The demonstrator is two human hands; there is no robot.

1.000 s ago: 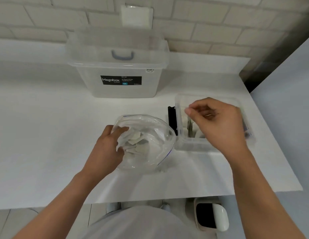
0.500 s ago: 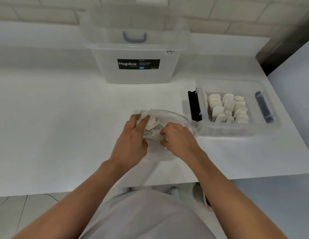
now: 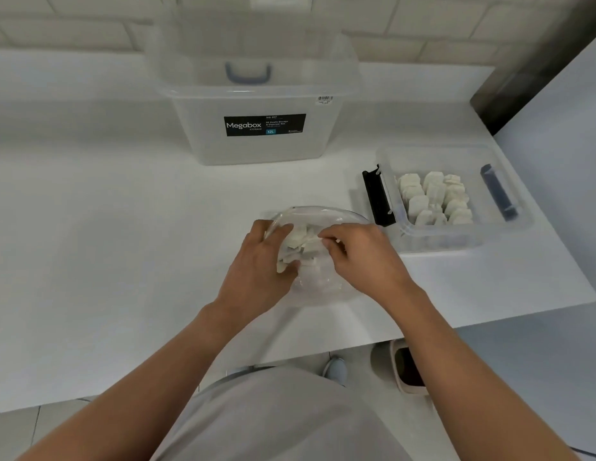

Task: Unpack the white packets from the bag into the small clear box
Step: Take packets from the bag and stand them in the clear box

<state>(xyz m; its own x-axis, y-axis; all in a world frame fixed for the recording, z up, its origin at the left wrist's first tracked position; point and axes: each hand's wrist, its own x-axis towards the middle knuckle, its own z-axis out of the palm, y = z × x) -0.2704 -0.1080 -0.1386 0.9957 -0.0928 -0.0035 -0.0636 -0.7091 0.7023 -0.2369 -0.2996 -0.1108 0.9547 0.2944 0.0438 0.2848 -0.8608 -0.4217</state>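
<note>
A clear plastic bag point(image 3: 326, 214) lies open on the white counter, with several white packets point(image 3: 301, 242) inside. My left hand point(image 3: 261, 271) grips the bag's left rim and holds its mouth open. My right hand point(image 3: 359, 257) reaches into the mouth, and its fingertips pinch a white packet there. To the right stands the small clear box point(image 3: 509, 227), lid off, holding several white packets point(image 3: 434, 199) in rows.
A large clear Megabox storage bin point(image 3: 256, 128) with a lid and blue handle stands at the back by the brick wall. The counter's right edge runs close beside the small box. A small bin point(image 3: 408, 367) sits on the floor below.
My right hand left the small box, came left into the bag's mouth and took hold of a packet. The left hand kept its grip on the bag.
</note>
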